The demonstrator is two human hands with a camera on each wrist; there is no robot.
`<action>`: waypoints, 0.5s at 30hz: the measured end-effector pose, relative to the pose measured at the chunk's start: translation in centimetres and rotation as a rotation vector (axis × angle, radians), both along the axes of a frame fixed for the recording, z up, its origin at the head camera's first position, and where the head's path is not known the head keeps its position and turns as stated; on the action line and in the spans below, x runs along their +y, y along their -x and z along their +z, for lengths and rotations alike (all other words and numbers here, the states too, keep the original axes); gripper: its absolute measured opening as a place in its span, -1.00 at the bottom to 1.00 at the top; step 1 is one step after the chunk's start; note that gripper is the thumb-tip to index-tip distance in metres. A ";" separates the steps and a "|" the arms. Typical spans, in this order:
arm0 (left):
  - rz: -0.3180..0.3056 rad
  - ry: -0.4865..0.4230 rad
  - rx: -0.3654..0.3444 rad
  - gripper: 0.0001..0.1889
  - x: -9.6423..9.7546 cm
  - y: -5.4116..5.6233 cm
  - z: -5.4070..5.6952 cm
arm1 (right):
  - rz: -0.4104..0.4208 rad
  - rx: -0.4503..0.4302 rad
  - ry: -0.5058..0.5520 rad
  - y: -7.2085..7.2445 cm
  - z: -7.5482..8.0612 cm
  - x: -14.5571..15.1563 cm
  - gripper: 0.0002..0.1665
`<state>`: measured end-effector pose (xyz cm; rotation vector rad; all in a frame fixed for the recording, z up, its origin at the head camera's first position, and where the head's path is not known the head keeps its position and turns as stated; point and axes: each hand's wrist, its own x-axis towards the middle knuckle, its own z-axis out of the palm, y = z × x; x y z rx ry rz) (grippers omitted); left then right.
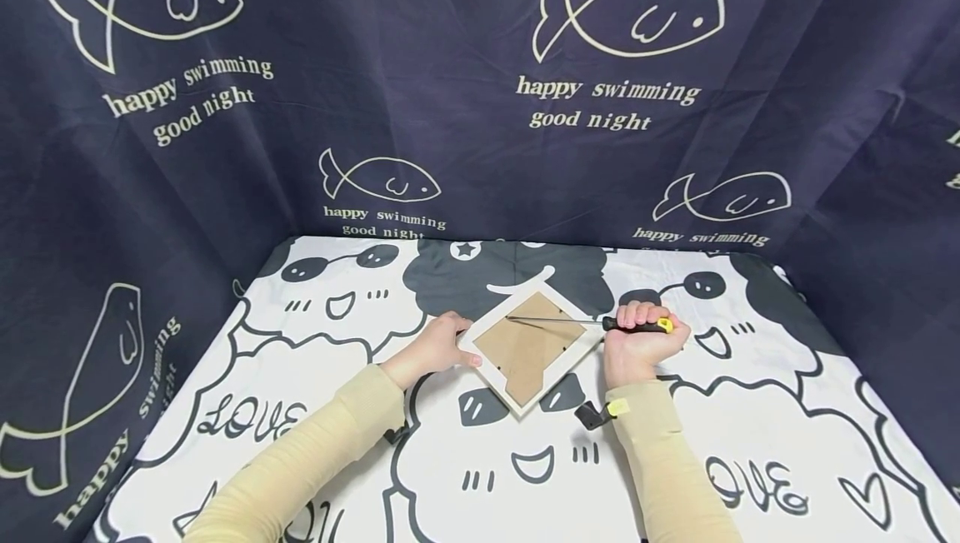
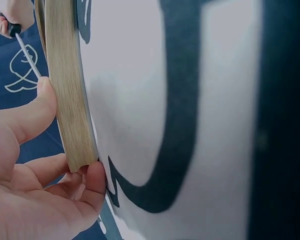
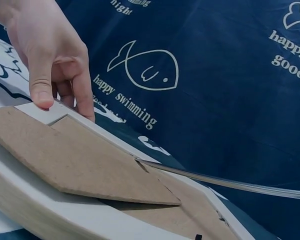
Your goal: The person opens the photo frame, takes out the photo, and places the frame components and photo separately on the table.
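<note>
A picture frame (image 1: 491,371) lies face down on the cloth, turned like a diamond, its brown backing board (image 1: 525,347) upward. My left hand (image 1: 438,347) pinches its left corner, thumb on top and fingers at the outer edge; the wooden side (image 2: 67,90) shows in the left wrist view. My right hand (image 1: 637,349) grips the black-and-yellow handle of a screwdriver (image 1: 555,321), held nearly level across the frame. In the right wrist view, its shaft (image 3: 225,184) reaches the seam between board and white rim. A brown stand flap (image 3: 80,160) is slightly raised. Small dark tabs line the rim.
A white cloth (image 1: 480,493) with black cartoon drawings covers the table. Behind it hangs a dark blue curtain (image 1: 480,110) with fish prints. A black bracket (image 1: 592,415) with a yellow strap sits at my right wrist.
</note>
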<state>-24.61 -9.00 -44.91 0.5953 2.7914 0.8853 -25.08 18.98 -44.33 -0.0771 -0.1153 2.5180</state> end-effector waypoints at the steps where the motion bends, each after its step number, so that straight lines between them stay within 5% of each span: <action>1: 0.001 0.001 -0.003 -0.42 0.0 0.0 0.0 | 0.004 0.000 0.005 0.0 -0.1 0.0 -0.67; 10: -0.002 0.008 0.002 -0.36 0.0 0.1 -0.2 | 0.025 -0.009 0.059 -0.7 -0.6 0.3 -0.69; 15: -0.013 0.013 0.000 -0.37 -0.1 0.1 -0.2 | 0.021 -0.014 0.008 -0.2 0.6 -0.3 -0.67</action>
